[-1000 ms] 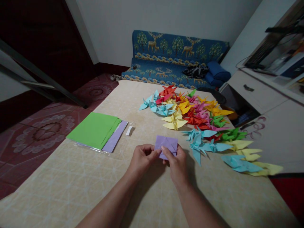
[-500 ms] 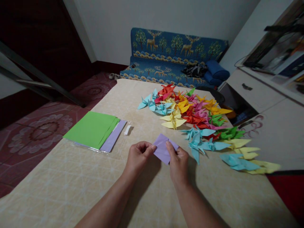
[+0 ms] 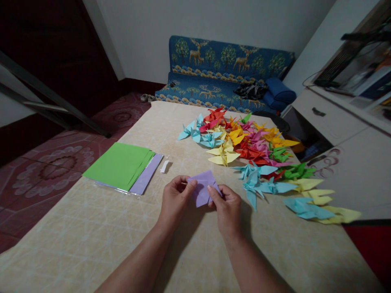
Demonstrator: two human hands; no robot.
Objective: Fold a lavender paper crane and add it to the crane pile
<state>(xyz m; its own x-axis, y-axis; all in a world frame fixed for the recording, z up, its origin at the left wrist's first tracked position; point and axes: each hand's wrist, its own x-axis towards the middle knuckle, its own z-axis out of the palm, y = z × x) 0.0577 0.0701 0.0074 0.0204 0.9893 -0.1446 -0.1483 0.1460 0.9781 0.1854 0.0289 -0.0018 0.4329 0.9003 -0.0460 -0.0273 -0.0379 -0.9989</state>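
A small folded square of purple origami paper (image 3: 203,191) is held up over the table between my two hands. My left hand (image 3: 175,197) pinches its left corner, thumb on top. On the right side, my right hand (image 3: 226,205) grips the paper with the thumb across its face and the fingers behind. Crease lines and a flap edge show on the paper's near side; its back is hidden. Beyond my right hand lie light blue paper cranes (image 3: 253,181), part of a many-coloured heap of folded cranes (image 3: 236,136).
Left of my hands lies a stack of green paper (image 3: 119,166) over purple sheets (image 3: 146,175) in clear plastic. Near it is a small white scrap (image 3: 164,166). A patterned blue sofa (image 3: 207,87) stands past the cloth-covered table (image 3: 100,248), with a white cabinet (image 3: 351,162) at right.
The purple paper has shifted slightly left and turned in my hands. My left thumb now lies further over its left corner, and my right thumb has moved left across it.
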